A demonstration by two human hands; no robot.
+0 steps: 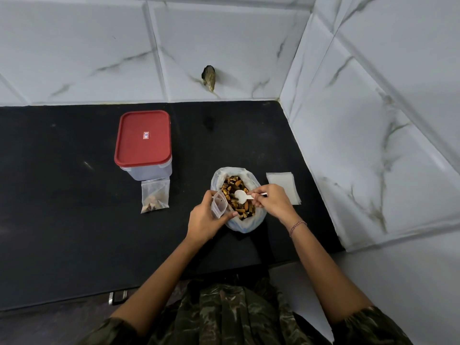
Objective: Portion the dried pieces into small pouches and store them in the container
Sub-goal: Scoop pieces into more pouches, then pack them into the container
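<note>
An open plastic bag [240, 224] of brown and yellow dried pieces [230, 186] stands on the black counter. My left hand [205, 219] holds a small clear pouch [219, 204] with its mouth open at the bag's left rim. My right hand [271, 199] grips a white plastic spoon [241, 196] whose bowl lies on the dried pieces. A filled pouch [154, 195] lies flat in front of the clear container with a red lid [143, 138], which is closed.
A stack of flat clear pouches [282, 184] lies right of the bag. White marble-look tiled walls close the back and the right side. The black counter [62, 207] stretches left; its front edge is near my body.
</note>
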